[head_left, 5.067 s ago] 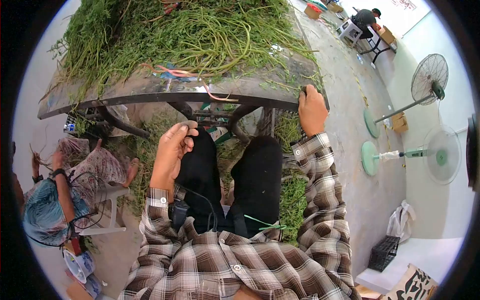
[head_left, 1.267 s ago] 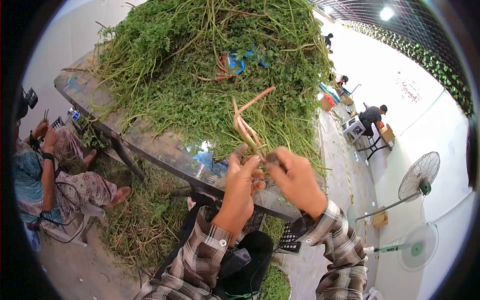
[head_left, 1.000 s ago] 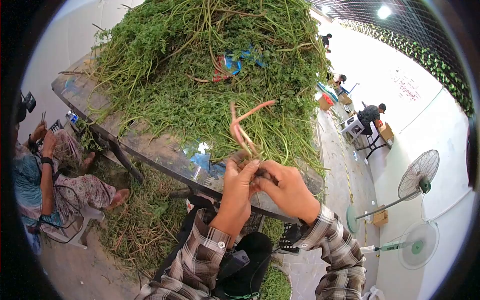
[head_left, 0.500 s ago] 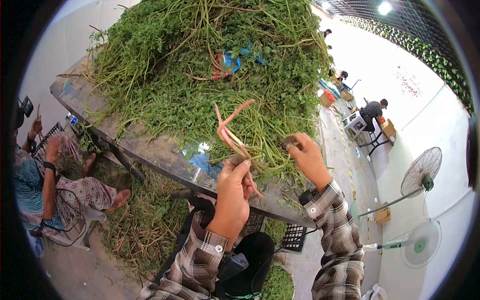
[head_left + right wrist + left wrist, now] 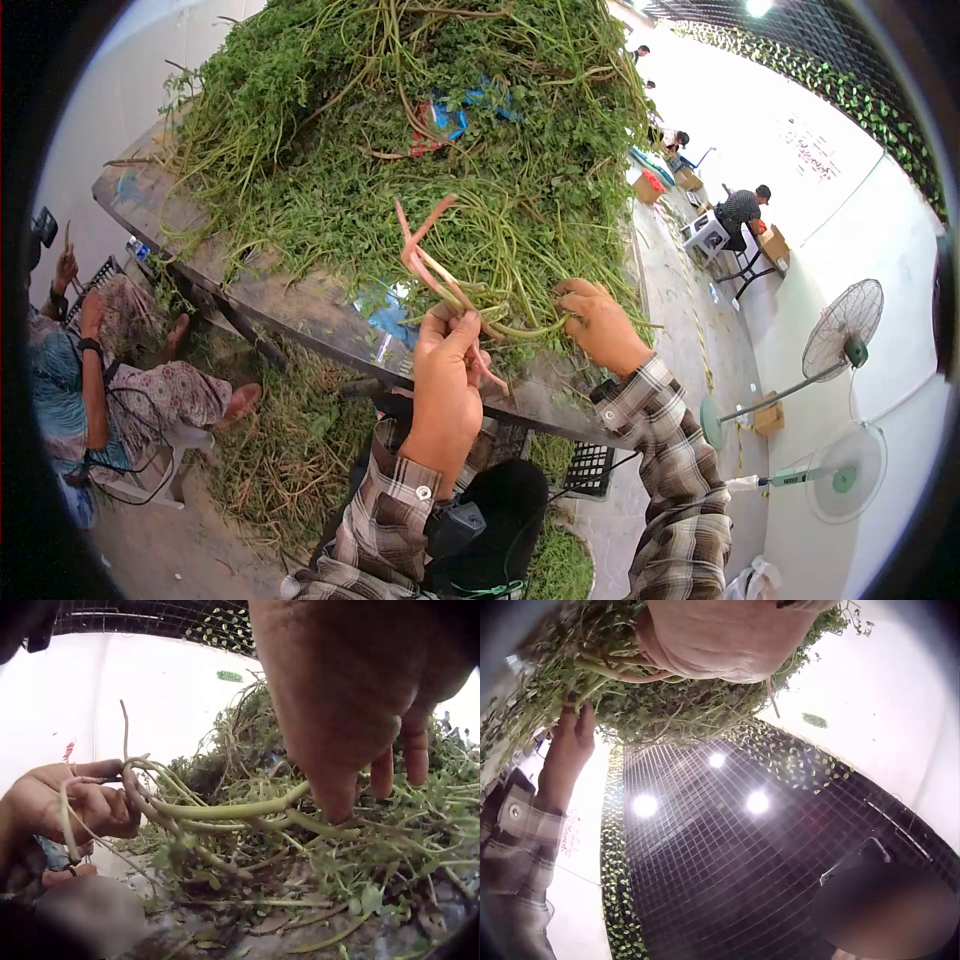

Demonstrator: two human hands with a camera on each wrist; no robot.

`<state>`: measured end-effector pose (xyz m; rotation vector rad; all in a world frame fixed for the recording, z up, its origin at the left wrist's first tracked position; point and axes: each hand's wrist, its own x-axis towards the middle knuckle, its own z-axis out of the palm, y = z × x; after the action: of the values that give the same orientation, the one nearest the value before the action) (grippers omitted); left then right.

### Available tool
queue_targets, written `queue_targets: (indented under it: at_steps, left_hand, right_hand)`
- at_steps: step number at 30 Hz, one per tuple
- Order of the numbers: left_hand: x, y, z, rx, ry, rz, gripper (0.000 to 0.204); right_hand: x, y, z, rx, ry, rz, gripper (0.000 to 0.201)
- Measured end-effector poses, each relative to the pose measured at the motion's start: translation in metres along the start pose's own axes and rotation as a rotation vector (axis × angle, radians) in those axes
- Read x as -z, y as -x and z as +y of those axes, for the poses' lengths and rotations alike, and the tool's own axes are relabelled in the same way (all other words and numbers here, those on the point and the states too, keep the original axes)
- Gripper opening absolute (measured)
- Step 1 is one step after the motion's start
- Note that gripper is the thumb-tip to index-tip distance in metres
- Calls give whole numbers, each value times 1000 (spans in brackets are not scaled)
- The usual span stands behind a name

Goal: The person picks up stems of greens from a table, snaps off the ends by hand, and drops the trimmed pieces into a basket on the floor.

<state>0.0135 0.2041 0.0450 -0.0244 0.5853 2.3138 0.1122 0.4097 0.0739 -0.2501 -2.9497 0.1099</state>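
Observation:
My left hand (image 5: 447, 395) holds a plant stem (image 5: 432, 272) between thumb and fingers, over the table's near edge. The stem's pinkish, forked end points up and away; a thin reddish end hangs below the hand. Its green, branching part (image 5: 232, 811) runs right towards my right hand (image 5: 605, 328). That hand is low over the front right of the leafy pile, its fingers loosely bent and spread. In the right wrist view its lowest fingertip (image 5: 337, 814) is right at the fork of the green stem, while the other fingers hang apart from it.
A large heap of leafy green stems (image 5: 350, 130) covers most of the dark table (image 5: 270, 305). More stems (image 5: 290, 470) lie on the floor at left, near a seated person (image 5: 75, 370). A black crate (image 5: 588, 468) sits below the table's right side. Fans (image 5: 845, 330) stand at right.
The right hand left the table edge, worked close beside the left hand at the stem, then drew away rightward to the stem's green part. The left hand has shifted slightly left, still holding the stem.

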Motion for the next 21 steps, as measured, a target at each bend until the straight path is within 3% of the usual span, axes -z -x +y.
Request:
queue_targets:
  at_steps: [9, 13, 16, 18, 19, 20, 21]
  left_hand:
    - [-1, -1, -9, -44, -40, 6, 7]
    - [1, -4, -7, -59, -16, -24, 7]
    - [1, -3, -3, -58, 27, 0, 7]
    - [2, -4, -2, -74, 89, -5, 7]
    - [3, -5, -1, -89, 121, 14, 6]
    - [3, -5, 0, -88, 120, 18, 6]
    - [3, -5, 3, -97, 133, 9, 6]
  right_hand:
    - [68, 2, -36, 4, 34, 217, 24]
    - [54, 7, -36, 27, -33, 217, 24]
    - [45, 16, -55, -81, -172, 228, 24]
    - [47, 24, -74, -211, -249, 146, 23]
    - [40, 27, -75, -95, -237, 150, 21]
    - [31, 29, -79, -95, -239, 147, 21]
    - [21, 30, -87, -17, -366, 80, 20]
